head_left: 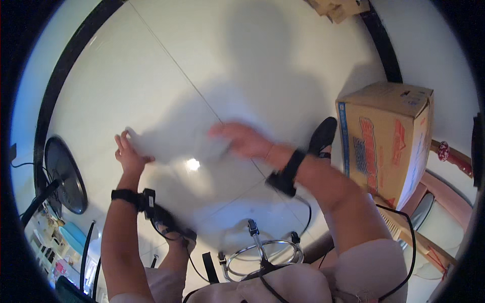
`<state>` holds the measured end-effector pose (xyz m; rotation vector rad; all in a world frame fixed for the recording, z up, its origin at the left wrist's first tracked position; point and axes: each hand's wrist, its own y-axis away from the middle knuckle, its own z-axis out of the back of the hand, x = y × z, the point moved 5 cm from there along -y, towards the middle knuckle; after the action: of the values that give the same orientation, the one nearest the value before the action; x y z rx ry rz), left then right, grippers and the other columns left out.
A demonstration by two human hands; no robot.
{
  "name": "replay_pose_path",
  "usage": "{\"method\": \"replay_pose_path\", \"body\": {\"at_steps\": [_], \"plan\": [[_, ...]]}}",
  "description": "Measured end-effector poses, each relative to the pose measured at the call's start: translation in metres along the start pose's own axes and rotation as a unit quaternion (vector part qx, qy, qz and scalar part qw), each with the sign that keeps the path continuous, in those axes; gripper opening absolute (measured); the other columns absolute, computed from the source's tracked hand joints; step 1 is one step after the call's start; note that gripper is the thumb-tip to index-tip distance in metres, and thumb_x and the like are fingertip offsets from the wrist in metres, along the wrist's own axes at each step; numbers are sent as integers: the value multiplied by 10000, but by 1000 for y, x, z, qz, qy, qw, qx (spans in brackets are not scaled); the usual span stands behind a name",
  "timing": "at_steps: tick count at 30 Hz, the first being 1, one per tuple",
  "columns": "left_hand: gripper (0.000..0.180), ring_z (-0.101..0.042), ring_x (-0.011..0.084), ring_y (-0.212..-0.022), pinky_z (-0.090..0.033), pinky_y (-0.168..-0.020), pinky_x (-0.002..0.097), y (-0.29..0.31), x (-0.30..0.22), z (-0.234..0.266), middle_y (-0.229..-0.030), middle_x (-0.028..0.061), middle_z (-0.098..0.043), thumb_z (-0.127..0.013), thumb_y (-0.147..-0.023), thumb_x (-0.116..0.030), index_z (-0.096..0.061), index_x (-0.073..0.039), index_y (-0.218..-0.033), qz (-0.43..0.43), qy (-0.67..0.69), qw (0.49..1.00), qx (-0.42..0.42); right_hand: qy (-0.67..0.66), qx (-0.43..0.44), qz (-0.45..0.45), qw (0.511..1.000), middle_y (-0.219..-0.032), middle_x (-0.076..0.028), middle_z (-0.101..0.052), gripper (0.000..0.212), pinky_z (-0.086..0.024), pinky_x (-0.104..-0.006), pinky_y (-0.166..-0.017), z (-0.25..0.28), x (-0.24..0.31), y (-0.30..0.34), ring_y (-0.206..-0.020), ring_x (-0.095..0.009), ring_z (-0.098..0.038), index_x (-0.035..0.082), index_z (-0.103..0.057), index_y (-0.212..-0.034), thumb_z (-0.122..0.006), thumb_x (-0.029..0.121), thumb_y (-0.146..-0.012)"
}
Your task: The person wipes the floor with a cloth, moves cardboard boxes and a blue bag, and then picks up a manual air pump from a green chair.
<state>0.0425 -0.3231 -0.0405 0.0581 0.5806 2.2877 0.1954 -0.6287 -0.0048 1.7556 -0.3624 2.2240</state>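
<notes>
a metal stool frame (262,255) stands nearest. above it, a white sheet (187,161) lies spread over the white floor (151,65); the left hand (129,154) pinches its corner, the right hand (242,140), blurred, rests open-palmed on it. a cardboard box (386,136) stands beyond, right.

Cardboard box (391,139) at three o'clock: brown, rectangular, its side printed in red and blue with a blue edge stripe. Further cardboard pieces (337,7) at one o'clock, tan, partly cropped.

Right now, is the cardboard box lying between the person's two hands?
No. The cardboard box stands off to the right, beyond the right hand; between that and the left hand is a pale, blurred sheet.
</notes>
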Motion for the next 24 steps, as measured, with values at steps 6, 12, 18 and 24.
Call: {"method": "replay_pose_path", "body": {"at_steps": [6, 12, 18, 24], "plan": [[1117, -383, 253, -1186, -326, -917, 454, -3, 4, 1, -1266, 58, -336, -893, -367, -216, -255, -172, -1283, -7, -29, 999, -19, 31, -399, -246, 883, -1114, -75, -581, 579, -480, -273, -809, 210, -43, 60, -948, -151, -565, 56, -484, -1248, -573, -93, -695], [1083, -440, 239, -1135, -397, -902, 423, -13, 4, -14, -1233, 50, -370, -888, -391, -214, -273, -171, -1281, -13, -20, 1000, -15, 163, -541, -201, 800, -1051, -95, -619, 516, -429, -321, -908, 102, -80, 145, -1011, -233, -568, 56, -583, -1103, -489, -127, -630], [749, -527, 298, -1067, -454, -871, 388, 17, 26, -9, -1184, 92, -502, -798, -567, -133, -411, -119, -1207, -32, 82, 996, -27, 172, -427, -168, 872, -961, -101, -618, 496, -407, -424, -903, -161, 29, 172, -1005, -310, -549, 92, -627, -905, -463, -139, -498], [856, -568, 293, -1037, -456, -876, 358, 119, -7, -60, -1165, 166, -558, -774, -628, -250, -326, -134, -1348, -175, 195, 962, 71, 11, -212, -307, 928, -913, -124, -630, 447, -448, -352, -851, -273, 54, 219, -920, -302, -582, 94, -652, -944, -497, -91, -568]]}}
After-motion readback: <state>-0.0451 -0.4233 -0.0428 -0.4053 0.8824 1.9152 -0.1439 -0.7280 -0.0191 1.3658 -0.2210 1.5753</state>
